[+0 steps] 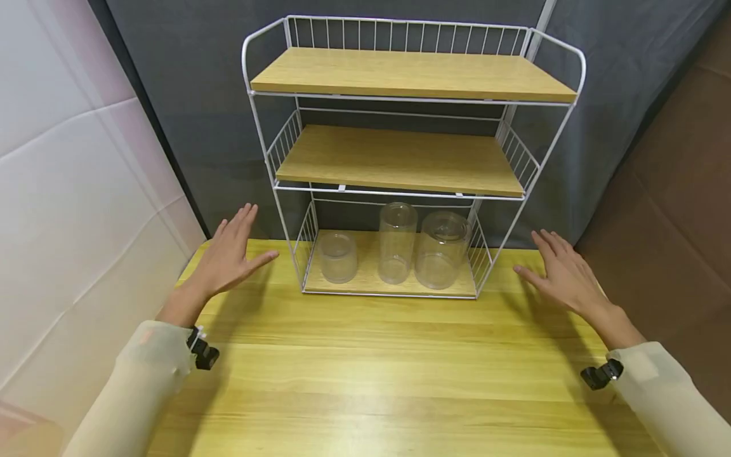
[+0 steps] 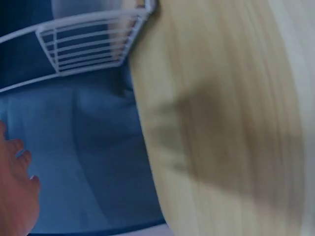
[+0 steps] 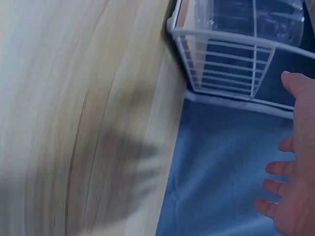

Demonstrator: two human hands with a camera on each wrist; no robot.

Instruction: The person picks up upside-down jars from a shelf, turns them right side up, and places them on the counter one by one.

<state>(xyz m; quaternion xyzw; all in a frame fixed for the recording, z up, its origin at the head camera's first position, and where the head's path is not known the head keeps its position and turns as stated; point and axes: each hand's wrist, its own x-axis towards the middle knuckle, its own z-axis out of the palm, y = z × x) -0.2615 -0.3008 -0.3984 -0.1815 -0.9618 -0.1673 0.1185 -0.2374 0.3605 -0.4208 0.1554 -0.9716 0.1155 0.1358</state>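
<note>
- A white wire rack (image 1: 400,160) with three wood-look shelves stands upright on a yellow, wood-grained table (image 1: 354,362), a person's two hands flanking it.
- The rack's top shelf (image 1: 412,73) is backed by a fence of thin upright wires, with curved rails at its sides; low barred panels wall in the ends of the middle and bottom tiers.
- On the rack's bottom shelf (image 1: 368,251), three clear, colorless vessels line up: a short jar (image 1: 338,257) at the rack's left, a tall, slim jar (image 1: 398,244) right of center, and a broad jar (image 1: 442,251) just beside it, nearest the rack's right end.
- The left hand (image 1: 228,254) is held to the left of the rack, near but apart from it, fingers straight, thumb stretched toward the frame.
- The right hand (image 1: 562,273) mirrors it to the right of the rack, also apart, fingers extended and thumb spread.
- Pale sleeves (image 1: 139,374) cover both forearms in front of the rack, a black device (image 1: 202,350) at each wrist.
- Dark cloth (image 1: 194,63) hangs behind the rack.
</note>
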